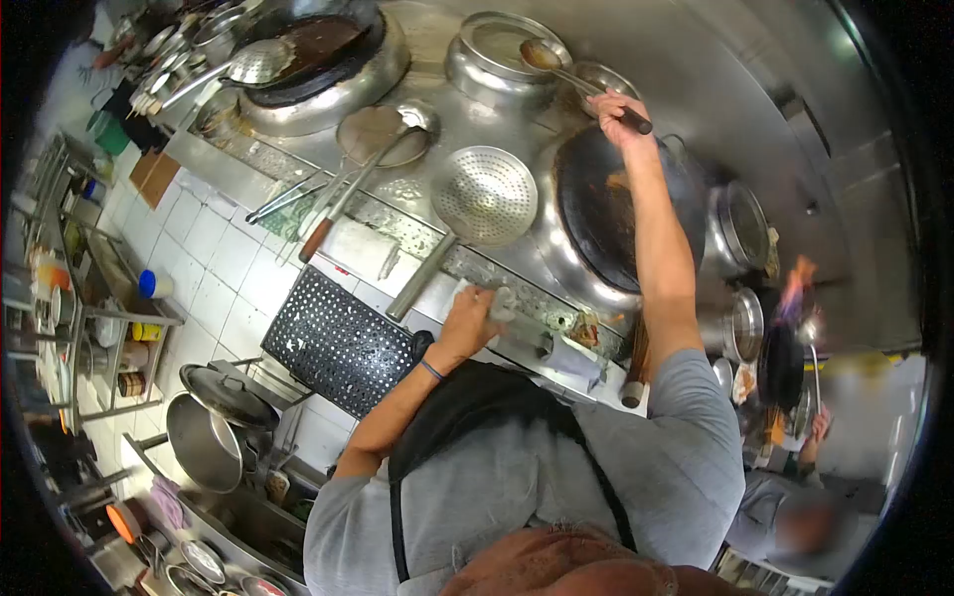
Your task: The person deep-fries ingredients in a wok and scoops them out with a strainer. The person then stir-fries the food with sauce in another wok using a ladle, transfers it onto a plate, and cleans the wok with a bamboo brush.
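Observation:
My right hand [621, 117] is wrapped round the dark handle of a ladle [542, 56], whose bowl hangs over a round metal pot [502, 84] at the back of the stove. Below that arm lies a large black wok [616, 204]. My left hand [473, 320] holds a crumpled whitish cloth [502, 303] at the counter's front edge. Just beyond this hand, a perforated strainer [485, 196] rests on the counter with its handle pointing toward me.
A second wok [323, 60] with a skimmer [260, 62] stands at the upper left. A black perforated mat [343, 343] lies on the tiled floor. Shelves [119, 348] stand left. At the right, a co-worker [785, 512] is near a flaming wok [783, 363].

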